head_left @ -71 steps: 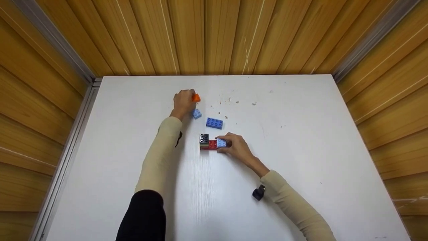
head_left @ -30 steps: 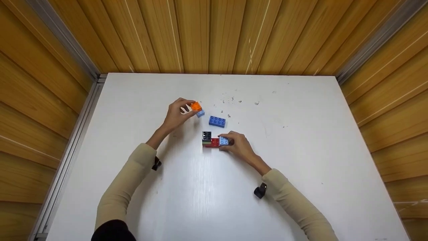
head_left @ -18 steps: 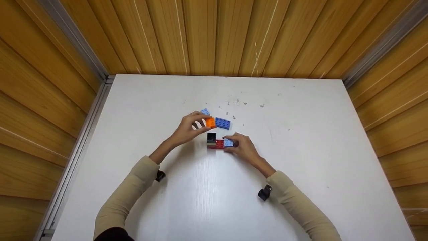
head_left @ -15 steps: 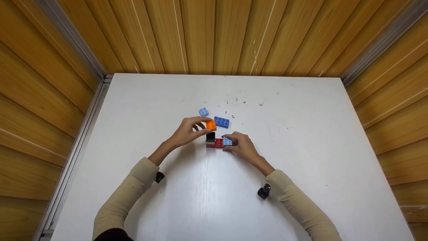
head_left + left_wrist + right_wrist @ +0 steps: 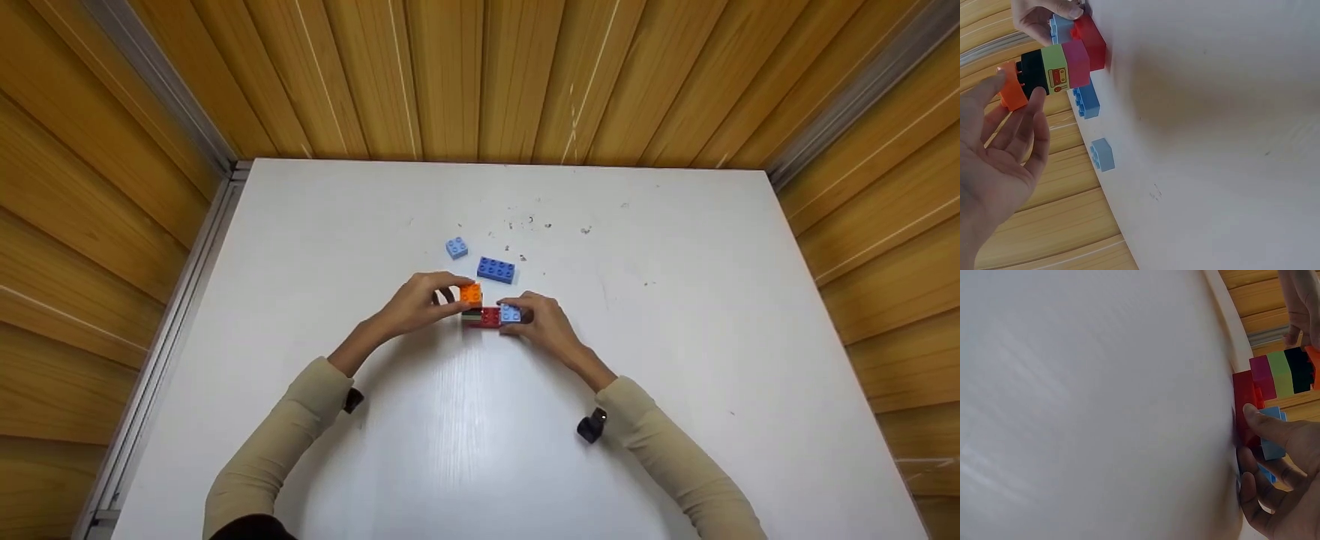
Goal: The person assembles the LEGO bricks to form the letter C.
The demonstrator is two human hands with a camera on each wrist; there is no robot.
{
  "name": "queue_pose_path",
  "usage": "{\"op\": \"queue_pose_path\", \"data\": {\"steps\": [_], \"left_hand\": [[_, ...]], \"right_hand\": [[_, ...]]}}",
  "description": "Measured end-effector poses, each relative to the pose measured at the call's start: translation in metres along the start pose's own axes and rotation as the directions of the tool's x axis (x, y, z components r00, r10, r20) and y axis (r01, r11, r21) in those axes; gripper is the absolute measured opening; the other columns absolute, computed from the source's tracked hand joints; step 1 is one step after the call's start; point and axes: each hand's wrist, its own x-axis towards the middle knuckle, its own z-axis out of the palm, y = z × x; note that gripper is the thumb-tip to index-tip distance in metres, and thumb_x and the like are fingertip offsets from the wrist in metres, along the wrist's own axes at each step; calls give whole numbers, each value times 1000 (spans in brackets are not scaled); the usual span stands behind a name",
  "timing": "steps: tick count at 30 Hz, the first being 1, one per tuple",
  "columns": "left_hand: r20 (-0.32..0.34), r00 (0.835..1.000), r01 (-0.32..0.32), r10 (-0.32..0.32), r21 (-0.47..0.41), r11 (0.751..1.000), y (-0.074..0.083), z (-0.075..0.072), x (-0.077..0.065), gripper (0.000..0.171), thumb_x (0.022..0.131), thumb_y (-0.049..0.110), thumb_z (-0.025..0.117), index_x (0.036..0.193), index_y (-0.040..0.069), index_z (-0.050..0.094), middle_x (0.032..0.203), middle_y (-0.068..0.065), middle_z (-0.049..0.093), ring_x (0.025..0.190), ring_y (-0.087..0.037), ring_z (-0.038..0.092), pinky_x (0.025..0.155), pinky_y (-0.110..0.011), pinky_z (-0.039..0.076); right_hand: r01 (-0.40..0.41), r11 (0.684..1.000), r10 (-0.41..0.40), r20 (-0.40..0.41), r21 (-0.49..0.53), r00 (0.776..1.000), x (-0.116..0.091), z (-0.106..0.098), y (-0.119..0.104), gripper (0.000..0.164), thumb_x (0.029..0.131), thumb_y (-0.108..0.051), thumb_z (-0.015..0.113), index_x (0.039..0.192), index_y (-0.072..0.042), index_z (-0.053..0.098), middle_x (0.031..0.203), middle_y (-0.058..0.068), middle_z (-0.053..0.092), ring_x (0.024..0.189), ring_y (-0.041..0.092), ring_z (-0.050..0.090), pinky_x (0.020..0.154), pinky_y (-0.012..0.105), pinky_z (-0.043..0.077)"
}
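An orange toy building brick [image 5: 470,294] is pinched between the thumb and fingers of my left hand [image 5: 420,304]. It sits right at the studs of a black brick [image 5: 1033,73], and some of those studs show beside it. Below the black brick are a light green brick [image 5: 1054,66] with a printed picture and a magenta brick [image 5: 1076,63], stacked on one end of a long red brick [image 5: 1246,405]. A light blue brick [image 5: 510,313] stands on the red brick's other end. My right hand [image 5: 546,328] grips that end, its thumb on the red brick in the right wrist view.
Behind the stack, a blue eight-stud brick [image 5: 496,270] lies on the white table [image 5: 675,315]. Farther back and left is a loose light blue brick [image 5: 456,247]. Small dark marks dot the far tabletop, and wood-look walls [image 5: 450,82] enclose it.
My left hand has brought the orange brick from the far left toward me and down onto the black brick's top, uncovering the loose light blue brick. My right hand keeps its grip.
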Motion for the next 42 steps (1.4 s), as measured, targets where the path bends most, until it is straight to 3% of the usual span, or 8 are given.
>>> {"op": "queue_pose_path", "data": {"steps": [9, 19, 34, 39, 42], "left_hand": [[21, 1000, 6, -4, -54, 998, -3, -1, -3, 40, 94, 16, 74, 132, 6, 68, 126, -14, 73, 91, -26, 70, 81, -41, 60], [4, 1000, 16, -16, -60, 998, -3, 4, -2, 40, 97, 20, 71, 134, 7, 67, 126, -13, 73, 91, -27, 71, 77, -33, 58], [22, 999, 28, -29, 72, 997, 0, -1, -3, 41, 92, 26, 77, 130, 11, 71, 116, -10, 75, 89, -23, 70, 78, -33, 58], [46, 996, 67, -72, 97, 993, 2, -4, 2, 41, 91, 28, 78, 130, 14, 72, 114, -7, 76, 90, -22, 69, 78, -30, 55], [67, 996, 59, -67, 115, 992, 4, -3, 7, 41, 91, 30, 78, 129, 16, 72, 112, -5, 76, 89, -21, 70, 76, -30, 53]], "right_hand": [[-23, 1000, 22, 11, 9, 1000, 0, -2, 2, 45, 81, -13, 86, 124, -12, 75, 100, 10, 72, 85, 18, 58, 80, 29, 46], [-1, 1000, 1, 3, 12, 1000, -2, -2, 2, 44, 80, -14, 87, 123, -10, 75, 97, 9, 71, 83, 16, 57, 76, 26, 46], [12, 1000, -12, 12, 7, 1000, 0, 1, 2, 44, 80, -14, 87, 123, -9, 75, 98, 11, 73, 83, 16, 57, 75, 25, 45], [16, 1000, -16, 11, 7, 1000, 1, -1, 2, 45, 80, -15, 87, 122, -9, 75, 97, 10, 72, 83, 16, 57, 75, 25, 43], [6, 1000, -6, -3, 11, 1000, -1, -2, 3, 45, 78, -14, 88, 121, -9, 76, 96, 10, 72, 82, 17, 58, 74, 25, 44]]}}
